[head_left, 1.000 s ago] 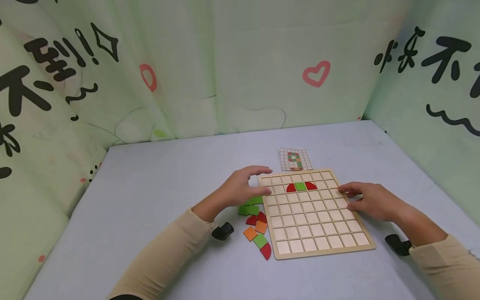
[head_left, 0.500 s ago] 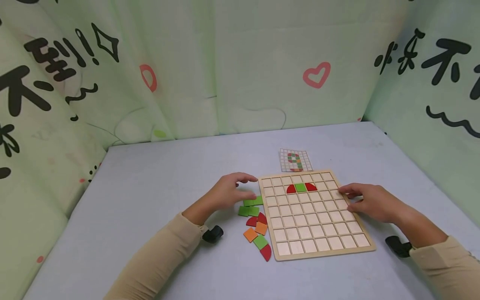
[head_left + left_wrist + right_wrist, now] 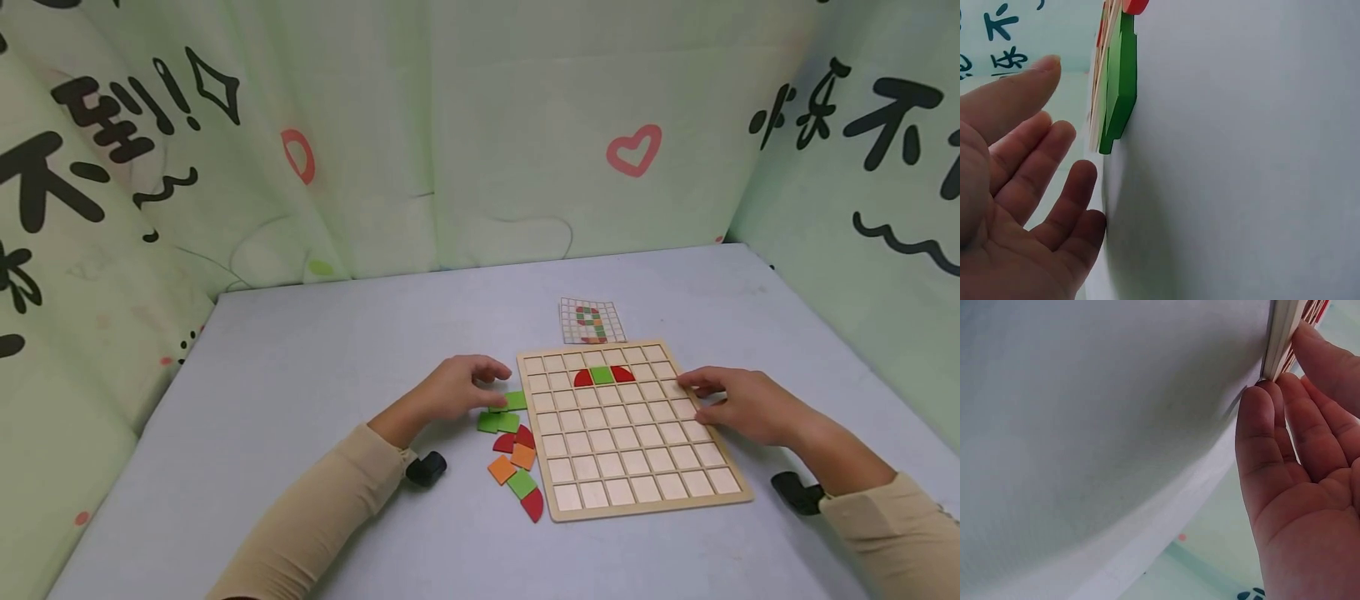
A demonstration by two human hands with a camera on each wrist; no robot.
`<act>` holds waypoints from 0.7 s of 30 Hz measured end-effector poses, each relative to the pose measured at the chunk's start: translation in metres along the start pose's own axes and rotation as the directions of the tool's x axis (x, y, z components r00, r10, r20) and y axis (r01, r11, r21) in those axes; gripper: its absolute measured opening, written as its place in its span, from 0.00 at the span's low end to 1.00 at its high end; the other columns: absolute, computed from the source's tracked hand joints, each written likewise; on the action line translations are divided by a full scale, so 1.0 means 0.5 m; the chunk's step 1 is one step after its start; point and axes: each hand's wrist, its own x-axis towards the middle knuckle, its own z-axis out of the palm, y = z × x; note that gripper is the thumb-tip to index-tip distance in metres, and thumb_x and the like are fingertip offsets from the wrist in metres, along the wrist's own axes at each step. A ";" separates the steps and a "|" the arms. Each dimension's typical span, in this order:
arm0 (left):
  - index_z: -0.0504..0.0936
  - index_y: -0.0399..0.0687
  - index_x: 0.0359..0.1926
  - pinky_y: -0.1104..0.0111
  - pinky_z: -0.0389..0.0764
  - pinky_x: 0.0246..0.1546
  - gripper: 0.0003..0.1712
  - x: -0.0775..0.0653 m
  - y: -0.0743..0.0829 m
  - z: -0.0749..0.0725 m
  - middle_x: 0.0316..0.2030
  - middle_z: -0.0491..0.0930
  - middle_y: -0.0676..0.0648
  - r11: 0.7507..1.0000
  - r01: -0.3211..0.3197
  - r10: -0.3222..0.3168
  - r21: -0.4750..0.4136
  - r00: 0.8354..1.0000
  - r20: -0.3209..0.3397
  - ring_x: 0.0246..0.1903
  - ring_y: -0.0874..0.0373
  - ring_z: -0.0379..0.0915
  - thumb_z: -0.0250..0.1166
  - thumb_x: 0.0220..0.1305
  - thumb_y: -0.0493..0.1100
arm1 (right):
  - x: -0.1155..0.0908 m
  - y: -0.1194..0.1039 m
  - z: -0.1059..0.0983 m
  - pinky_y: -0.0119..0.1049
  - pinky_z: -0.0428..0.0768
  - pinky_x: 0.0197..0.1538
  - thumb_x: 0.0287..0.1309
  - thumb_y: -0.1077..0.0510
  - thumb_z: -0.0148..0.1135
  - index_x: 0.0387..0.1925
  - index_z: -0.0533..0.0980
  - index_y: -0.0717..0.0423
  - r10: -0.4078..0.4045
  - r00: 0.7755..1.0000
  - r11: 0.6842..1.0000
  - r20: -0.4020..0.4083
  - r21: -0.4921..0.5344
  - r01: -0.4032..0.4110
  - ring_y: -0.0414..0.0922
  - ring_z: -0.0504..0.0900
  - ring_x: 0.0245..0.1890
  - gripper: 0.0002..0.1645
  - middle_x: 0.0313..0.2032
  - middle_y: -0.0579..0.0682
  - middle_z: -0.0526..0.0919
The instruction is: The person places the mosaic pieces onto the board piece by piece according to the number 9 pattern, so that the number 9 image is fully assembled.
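Left hand (image 3: pixel 453 387): fingers loosely curved and apart from the thumb, holding nothing. The hand is raised; its fingertips stop just short of the flat, pale wooden grid board (image 3: pixel 617 415), which lies on the table between the two sets of fingers. Bright green square tiles (image 3: pixel 517 401) lie below the left thumb tip, with a gap seen from the left wrist. On the near side of that thumb, along the board's edge, lie more green squares (image 3: pixel 487 422), red quarter-round tiles (image 3: pixel 504 443) and orange square tiles (image 3: pixel 502 470).

Right hand (image 3: pixel 746 406): fingers relaxed and extended, tips touching the board's right edge; thumb set against the same edge, nearer the person.

Seated in the board, roughly level with the right fingertips: one green square (image 3: pixel 602 375) flanked by two red quarter-rounds (image 3: pixel 622 373). A small printed grid card (image 3: pixel 570 330) lies beyond both hands' fingers, just beside the board's far edge.
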 end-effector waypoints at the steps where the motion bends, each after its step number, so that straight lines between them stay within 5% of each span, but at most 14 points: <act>1: 0.83 0.52 0.55 0.61 0.75 0.57 0.21 0.001 0.000 0.001 0.52 0.80 0.54 1.000 0.005 -0.005 0.003 1.000 0.004 0.55 0.53 0.72 0.73 0.60 0.45 | 0.000 0.000 0.000 0.58 0.76 0.51 0.56 0.61 0.70 0.60 0.75 0.65 0.002 1.000 1.000 0.001 0.002 -0.002 0.63 0.78 0.52 0.30 0.50 0.64 0.81; 21: 0.84 0.51 0.53 0.64 0.74 0.57 0.20 0.018 0.023 0.030 0.48 0.81 0.55 0.992 0.037 -0.038 0.120 0.999 0.007 0.49 0.58 0.72 0.74 0.60 0.44 | 0.002 0.001 0.000 0.59 0.75 0.51 0.56 0.61 0.70 0.60 0.75 0.65 0.009 1.000 1.000 0.005 -0.002 -0.009 0.64 0.78 0.52 0.30 0.51 0.64 0.81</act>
